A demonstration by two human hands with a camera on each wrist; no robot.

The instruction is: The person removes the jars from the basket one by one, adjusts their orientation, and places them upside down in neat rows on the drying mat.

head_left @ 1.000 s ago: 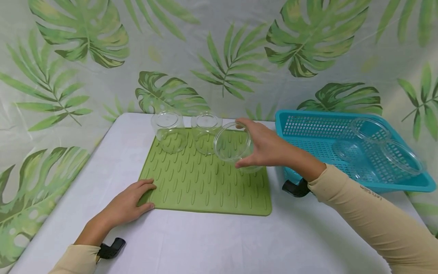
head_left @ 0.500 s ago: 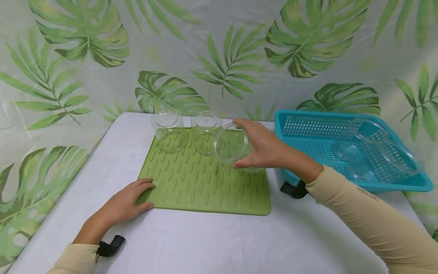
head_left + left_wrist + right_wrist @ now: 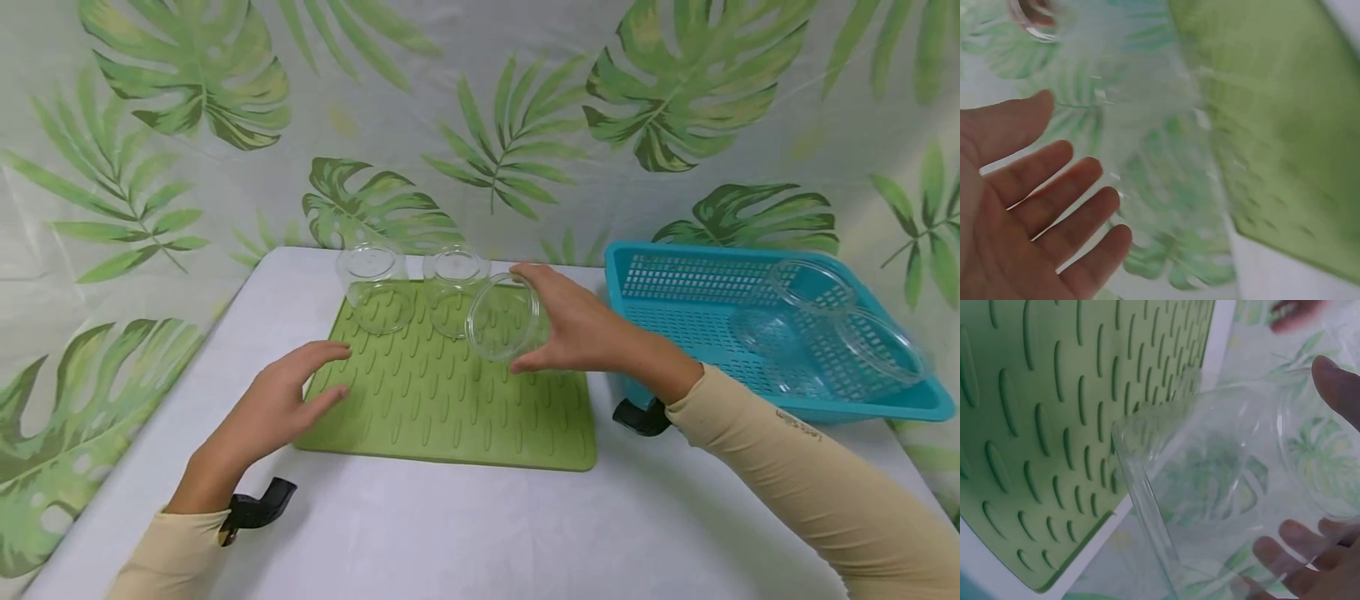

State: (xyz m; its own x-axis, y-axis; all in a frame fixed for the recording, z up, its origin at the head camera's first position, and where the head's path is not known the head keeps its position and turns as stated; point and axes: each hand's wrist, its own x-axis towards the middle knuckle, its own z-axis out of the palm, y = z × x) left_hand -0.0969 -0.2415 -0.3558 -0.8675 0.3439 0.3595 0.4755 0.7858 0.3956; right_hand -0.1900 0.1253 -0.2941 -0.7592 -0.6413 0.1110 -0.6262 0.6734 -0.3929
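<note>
My right hand (image 3: 585, 325) grips a clear deep bowl (image 3: 501, 321) between thumb and fingers, over the right part of the green ridged mat (image 3: 450, 425). The bowl is tilted, its round mouth turned to the left in the head view. In the right wrist view the clear bowl (image 3: 1210, 481) shows its thick rim close to the mat. Fingers spread, my left hand (image 3: 277, 404) hovers by the mat's left edge and holds nothing; the left wrist view shows its palm (image 3: 1016, 250). Two more clear bowls, left (image 3: 381, 308) and right (image 3: 454, 312), stand at the mat's back.
A blue perforated basket (image 3: 697, 254) stands on the right, close to my right forearm. Two clear bowls lie in it, a back one (image 3: 810, 283) and a front one (image 3: 881, 342). A leaf-patterned cloth (image 3: 495, 125) hangs behind the white-covered table (image 3: 480, 533).
My left hand has lifted off the mat's left front edge, its thumb and fingers spreading apart. The bowl in my right hand has turned slightly and shifted a little left.
</note>
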